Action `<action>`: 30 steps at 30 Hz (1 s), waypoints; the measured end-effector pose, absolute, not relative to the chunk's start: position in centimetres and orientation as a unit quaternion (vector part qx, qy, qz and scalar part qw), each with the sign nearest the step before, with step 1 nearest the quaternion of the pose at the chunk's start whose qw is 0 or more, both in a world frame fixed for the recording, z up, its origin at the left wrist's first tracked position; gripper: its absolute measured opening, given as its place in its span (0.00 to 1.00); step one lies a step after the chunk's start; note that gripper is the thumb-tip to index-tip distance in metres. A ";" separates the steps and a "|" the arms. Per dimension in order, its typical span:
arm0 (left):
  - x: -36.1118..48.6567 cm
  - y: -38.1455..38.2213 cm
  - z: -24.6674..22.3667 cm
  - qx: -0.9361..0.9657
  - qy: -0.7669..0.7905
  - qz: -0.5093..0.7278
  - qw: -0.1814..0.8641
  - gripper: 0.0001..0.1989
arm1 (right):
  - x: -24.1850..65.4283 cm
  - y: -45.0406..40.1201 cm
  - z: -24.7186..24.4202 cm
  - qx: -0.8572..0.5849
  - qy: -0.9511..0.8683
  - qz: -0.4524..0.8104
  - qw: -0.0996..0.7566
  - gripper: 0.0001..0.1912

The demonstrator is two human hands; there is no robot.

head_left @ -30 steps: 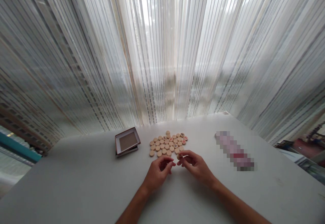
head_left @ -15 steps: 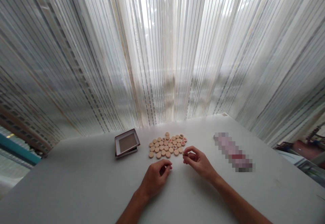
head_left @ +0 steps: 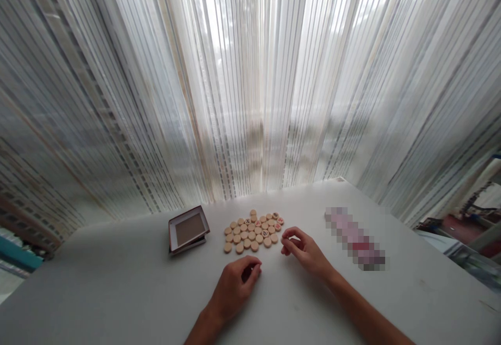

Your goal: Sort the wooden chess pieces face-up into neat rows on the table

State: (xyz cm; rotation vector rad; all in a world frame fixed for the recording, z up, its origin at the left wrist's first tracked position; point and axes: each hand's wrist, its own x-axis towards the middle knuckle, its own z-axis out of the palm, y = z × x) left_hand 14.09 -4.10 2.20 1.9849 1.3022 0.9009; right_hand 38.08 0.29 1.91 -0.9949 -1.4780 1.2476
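A cluster of round wooden xiangqi pieces [head_left: 247,234] lies on the white table, mostly with blank sides up. A few show red or black characters, and one piece near the back appears raised on another. My left hand [head_left: 236,284] rests just in front of the cluster, fingers curled and thumb tip against the index finger. Right of the pieces is my right hand [head_left: 299,248], its thumb and fingertips pinched together a small gap from the nearest piece. What either hand holds, if anything, is hidden.
On the left stands a shallow open box [head_left: 189,228], tilted on another part beneath it. A pinkish blurred-out object [head_left: 354,238] lies to the right on the white table [head_left: 129,282]. Sheer striped curtains [head_left: 250,84] hang along the table's back edge.
The view has shifted, so the pieces and box appear lower and further left. My right hand's fingertips are now slightly further from the pieces. My left hand keeps nearly the same pose.
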 end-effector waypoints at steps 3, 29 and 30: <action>14.1 -4.1 2.4 0.748 0.489 0.337 0.298 0.11 | 38.4 0.6 1.8 -0.403 -0.596 0.513 0.467 0.15; 14.0 -4.3 2.4 0.755 0.483 0.338 0.286 0.10 | 41.9 0.2 3.9 -0.424 -0.635 0.549 0.340 0.18; 14.0 -4.3 2.4 0.755 0.483 0.338 0.287 0.10 | 42.0 0.2 4.0 -0.425 -0.636 0.547 0.340 0.17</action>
